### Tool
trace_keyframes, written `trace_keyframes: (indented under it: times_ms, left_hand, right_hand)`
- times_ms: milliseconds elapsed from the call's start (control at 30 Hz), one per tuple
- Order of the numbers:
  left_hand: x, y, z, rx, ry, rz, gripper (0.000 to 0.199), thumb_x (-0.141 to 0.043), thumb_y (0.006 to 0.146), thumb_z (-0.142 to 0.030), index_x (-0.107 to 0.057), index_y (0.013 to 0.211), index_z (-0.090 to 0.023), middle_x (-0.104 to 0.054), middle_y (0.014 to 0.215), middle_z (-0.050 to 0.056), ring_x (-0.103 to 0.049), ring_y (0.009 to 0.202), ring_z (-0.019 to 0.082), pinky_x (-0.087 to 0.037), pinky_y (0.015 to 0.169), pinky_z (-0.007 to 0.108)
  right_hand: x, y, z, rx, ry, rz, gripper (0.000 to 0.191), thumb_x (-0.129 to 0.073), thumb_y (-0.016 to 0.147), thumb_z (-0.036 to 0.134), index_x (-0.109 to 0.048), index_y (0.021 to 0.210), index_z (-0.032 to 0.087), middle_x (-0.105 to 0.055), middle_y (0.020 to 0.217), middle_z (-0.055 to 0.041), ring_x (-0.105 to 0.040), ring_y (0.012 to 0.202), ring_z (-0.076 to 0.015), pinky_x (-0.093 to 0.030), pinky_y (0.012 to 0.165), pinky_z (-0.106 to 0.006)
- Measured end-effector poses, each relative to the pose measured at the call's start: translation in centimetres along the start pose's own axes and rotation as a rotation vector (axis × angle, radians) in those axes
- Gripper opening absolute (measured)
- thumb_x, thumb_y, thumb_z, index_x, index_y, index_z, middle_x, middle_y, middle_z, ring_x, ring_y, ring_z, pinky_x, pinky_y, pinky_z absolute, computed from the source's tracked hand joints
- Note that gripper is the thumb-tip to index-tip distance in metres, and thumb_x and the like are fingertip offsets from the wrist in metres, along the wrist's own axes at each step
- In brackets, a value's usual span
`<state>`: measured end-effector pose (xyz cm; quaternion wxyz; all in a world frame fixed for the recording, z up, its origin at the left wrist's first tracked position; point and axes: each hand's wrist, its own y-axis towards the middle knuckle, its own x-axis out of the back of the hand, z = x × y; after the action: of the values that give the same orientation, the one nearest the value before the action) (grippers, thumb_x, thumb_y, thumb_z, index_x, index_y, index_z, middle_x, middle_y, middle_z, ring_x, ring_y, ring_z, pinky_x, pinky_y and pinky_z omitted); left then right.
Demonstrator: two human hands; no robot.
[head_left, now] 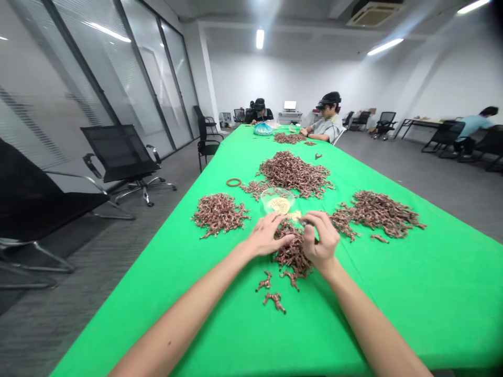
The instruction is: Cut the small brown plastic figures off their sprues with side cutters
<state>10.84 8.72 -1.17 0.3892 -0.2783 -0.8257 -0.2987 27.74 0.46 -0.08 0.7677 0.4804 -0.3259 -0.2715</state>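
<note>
My left hand (268,235) is open, fingers stretched forward over the left side of a pile of small brown animal-shaped figures (291,254). Its fingertips are close to a clear plastic bowl (264,199) holding small pale beige pieces (279,204). More pale pieces (294,215) lie on the cloth between the hands. On the pile's right, my right hand (321,238) is closed in a pinch, thumb against curled fingers; a small greyish bit shows at its fingertips, too small to name. Nearer to me lie three separate figures (274,302).
A green cloth (196,303) covers the long table. Larger heaps of brown figures stand at the left (220,212), right (383,213) and beyond the bowl (294,173). A brown ring (233,183) lies left. Two people sit at the far end, near a blue bag (263,129).
</note>
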Motion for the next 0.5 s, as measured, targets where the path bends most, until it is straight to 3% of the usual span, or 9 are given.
trace_keyframes:
  times_ms: [133, 267, 500]
  left_hand:
    - [-1.0, 2.0, 0.4, -0.021, -0.004, 0.062, 0.071, -0.05, 0.085, -0.068, -0.044, 0.143, -0.028, -0.037, 0.156, 0.01, -0.027, 0.145, 0.034, -0.02, 0.118, 0.055]
    - [-1.6, 2.6, 0.9, -0.013, -0.01, 0.094, 0.065, -0.048, 0.084, -0.07, -0.055, 0.132, -0.028, -0.042, 0.152, 0.01, -0.032, 0.142, 0.035, -0.022, 0.116, 0.057]
    - [-0.9, 1.0, 1.0, 0.031, 0.01, 0.026, 0.05, -0.052, 0.084, -0.065, -0.062, 0.112, -0.025, -0.059, 0.124, 0.011, -0.047, 0.123, 0.034, -0.037, 0.104, 0.054]
  right_hand:
    - [0.6, 0.3, -3.0, -0.128, -0.088, -0.073, 0.023, -0.045, 0.098, 0.03, -0.063, 0.091, 0.017, -0.064, 0.09, -0.0068, -0.063, 0.087, -0.0193, -0.053, 0.079, -0.037]
    - [0.8, 0.0, -4.9, -0.185, -0.121, -0.072, 0.027, -0.057, 0.095, 0.037, -0.06, 0.111, 0.015, -0.063, 0.107, -0.0054, -0.063, 0.091, -0.0169, -0.055, 0.08, -0.037]
    - [0.6, -0.1, -4.8, -0.195, -0.119, -0.02, 0.029, -0.057, 0.095, 0.036, -0.059, 0.115, 0.016, -0.063, 0.113, -0.0067, -0.063, 0.095, -0.0178, -0.055, 0.082, -0.038]
